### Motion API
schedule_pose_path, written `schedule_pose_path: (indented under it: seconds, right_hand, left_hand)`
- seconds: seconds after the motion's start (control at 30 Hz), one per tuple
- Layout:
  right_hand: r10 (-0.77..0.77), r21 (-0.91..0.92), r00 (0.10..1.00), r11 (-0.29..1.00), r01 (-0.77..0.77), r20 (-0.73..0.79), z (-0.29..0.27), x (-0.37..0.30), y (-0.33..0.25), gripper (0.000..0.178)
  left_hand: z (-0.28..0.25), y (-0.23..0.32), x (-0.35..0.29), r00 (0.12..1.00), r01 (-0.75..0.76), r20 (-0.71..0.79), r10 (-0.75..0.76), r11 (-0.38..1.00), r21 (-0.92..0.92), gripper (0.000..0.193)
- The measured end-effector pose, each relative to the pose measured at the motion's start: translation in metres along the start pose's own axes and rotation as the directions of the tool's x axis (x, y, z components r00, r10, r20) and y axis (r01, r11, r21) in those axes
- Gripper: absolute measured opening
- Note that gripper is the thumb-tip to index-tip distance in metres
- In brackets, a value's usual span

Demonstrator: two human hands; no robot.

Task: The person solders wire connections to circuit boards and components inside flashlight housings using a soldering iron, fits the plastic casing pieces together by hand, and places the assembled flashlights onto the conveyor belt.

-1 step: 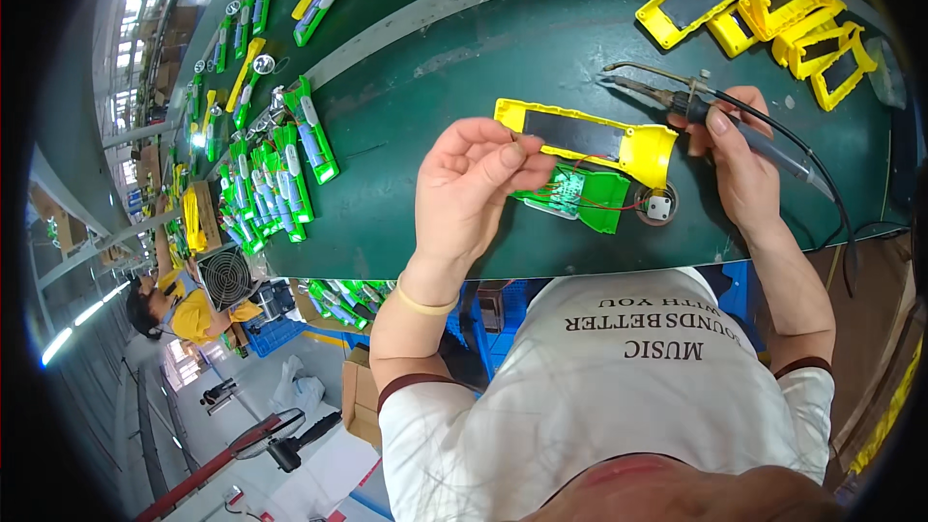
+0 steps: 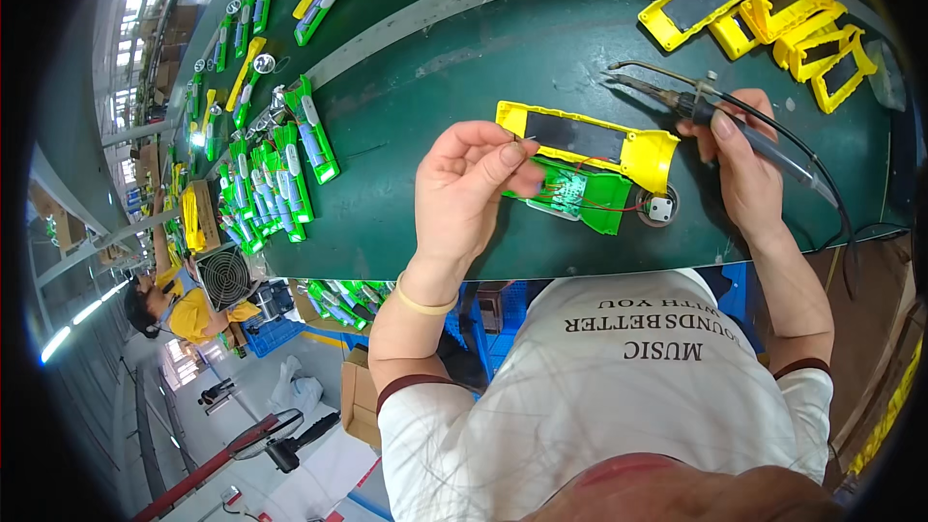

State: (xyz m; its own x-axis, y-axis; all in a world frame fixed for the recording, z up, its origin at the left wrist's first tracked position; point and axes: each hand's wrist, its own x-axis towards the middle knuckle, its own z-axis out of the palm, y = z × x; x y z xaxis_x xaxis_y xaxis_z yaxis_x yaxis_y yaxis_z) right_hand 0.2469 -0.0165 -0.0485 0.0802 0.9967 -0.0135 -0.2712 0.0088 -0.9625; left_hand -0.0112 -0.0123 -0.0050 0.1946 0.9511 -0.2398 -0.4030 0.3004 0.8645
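My left hand is closed in a pinch, thumb against fingertips, over the left end of a yellow plastic housing with a dark panel. A thin, wire-like piece shows at those fingertips. Below the housing lies a green shell holding a circuit board. Red wires run from the board toward a round lamp part with a white back. My right hand grips a soldering iron, a thin curved tube fixed along it. The iron's tip points left, above the housing and apart from it.
Several yellow housings are piled at the far right. Many green assemblies lie in rows at the left. The iron's black cable drops past the table's right edge. A person in yellow works near a fan at far left.
My left fingertips and the right hand with the soldering iron have shifted very slightly. Otherwise the scene looks the same.
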Motion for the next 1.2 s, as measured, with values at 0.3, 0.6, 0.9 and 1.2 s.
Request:
schedule_pose_path:
  seconds: [0.3,0.6,0.9,1.2]
  right_hand:
    - [0.169,-0.167,0.983,0.974,-0.155,0.072,0.039,-0.023,-0.014,0.026]
    - [0.061,-0.236,0.988,0.971,-0.025,0.145,0.049,-0.019,0.011,0.025]
    - [0.106,-0.279,0.985,0.958,-0.063,0.139,0.054,-0.016,0.009,0.023]
    - [-0.095,-0.125,0.994,0.988,0.087,-0.058,0.002,-0.027,-0.014,0.019]
  left_hand:
    - [-0.020,0.016,0.034,0.886,-0.424,0.394,0.244,0.083,0.902,0.008]
    - [-0.020,0.016,0.042,0.893,-0.449,0.450,0.014,-0.035,0.893,0.007]
    - [-0.015,0.018,0.044,0.885,-0.464,0.465,0.000,-0.067,0.883,0.003]
    - [-0.009,0.021,0.046,0.899,-0.438,0.433,-0.073,-0.202,0.876,0.005]
